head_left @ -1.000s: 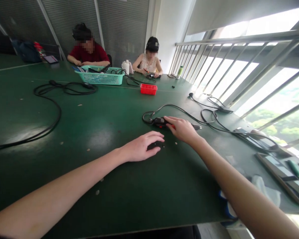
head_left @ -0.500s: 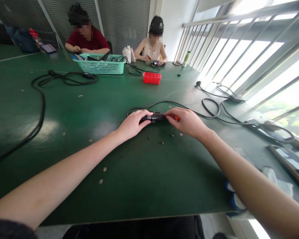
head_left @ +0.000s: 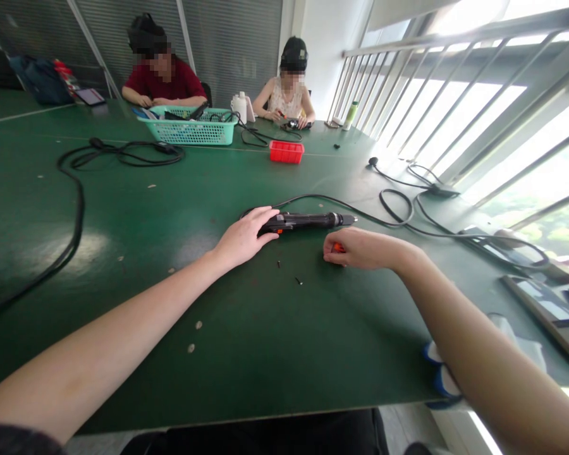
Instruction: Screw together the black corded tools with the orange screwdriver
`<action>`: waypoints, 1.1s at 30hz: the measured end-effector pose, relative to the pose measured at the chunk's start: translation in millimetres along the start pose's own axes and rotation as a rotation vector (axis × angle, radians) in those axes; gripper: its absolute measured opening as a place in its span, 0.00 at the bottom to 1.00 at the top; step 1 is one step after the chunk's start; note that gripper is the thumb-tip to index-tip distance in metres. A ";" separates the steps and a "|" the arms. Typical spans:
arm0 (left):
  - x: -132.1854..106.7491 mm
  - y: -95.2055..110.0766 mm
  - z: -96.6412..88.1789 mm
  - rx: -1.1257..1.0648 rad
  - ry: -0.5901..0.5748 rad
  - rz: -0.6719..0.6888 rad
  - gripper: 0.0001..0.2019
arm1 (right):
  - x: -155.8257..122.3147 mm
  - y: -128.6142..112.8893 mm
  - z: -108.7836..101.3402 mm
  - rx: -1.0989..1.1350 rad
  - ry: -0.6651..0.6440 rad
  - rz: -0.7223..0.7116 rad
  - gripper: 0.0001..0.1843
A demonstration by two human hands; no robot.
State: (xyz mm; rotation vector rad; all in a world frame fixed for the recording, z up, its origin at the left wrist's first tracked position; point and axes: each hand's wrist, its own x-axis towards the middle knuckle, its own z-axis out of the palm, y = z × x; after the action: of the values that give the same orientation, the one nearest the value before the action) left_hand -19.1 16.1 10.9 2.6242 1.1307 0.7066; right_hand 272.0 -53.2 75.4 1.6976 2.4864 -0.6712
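A black corded electric screwdriver (head_left: 308,221) lies on its side on the green table (head_left: 265,328), its tip pointing right. My left hand (head_left: 244,237) rests over its rear end, fingers laid on the body. My right hand (head_left: 360,248) is a little nearer to me, fingers curled around a small orange-red object (head_left: 337,248) that I cannot identify. Two small dark screws (head_left: 298,280) lie loose on the table between my hands.
Black cables (head_left: 403,212) run to the right toward an adapter (head_left: 443,189). A red bin (head_left: 286,151) and a teal basket (head_left: 189,129) stand farther back, where two people sit. A thick cable (head_left: 76,202) loops at left. Flat devices (head_left: 545,303) lie at the right edge.
My right hand has let go of the screwdriver's front and pulled back toward me with the orange piece. My left hand stays on the tool's rear.
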 end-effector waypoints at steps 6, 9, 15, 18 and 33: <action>-0.4 7.3 -5.2 0.066 -0.038 0.022 0.25 | 6.2 -7.9 6.4 -0.039 0.257 -0.059 0.04; 0.5 10.7 -6.7 0.091 -0.052 0.020 0.25 | 11.0 -13.7 10.0 -0.072 0.412 -0.106 0.06; -0.1 12.5 -6.8 0.059 -0.023 0.015 0.22 | 16.0 -23.0 18.0 -0.065 0.557 -0.205 0.09; -0.5 9.3 -6.3 -0.025 0.012 0.067 0.22 | 16.4 -15.2 17.4 -0.072 0.618 -0.175 0.13; -3.8 6.5 -3.6 -0.061 -0.052 0.164 0.27 | 18.9 -32.0 28.7 -0.038 0.649 -0.194 0.12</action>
State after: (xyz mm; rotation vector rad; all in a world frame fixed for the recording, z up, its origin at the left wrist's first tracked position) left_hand -19.0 8.9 15.1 2.6886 0.8732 0.6873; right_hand 230.3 -57.3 54.2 1.9089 3.0826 -0.0661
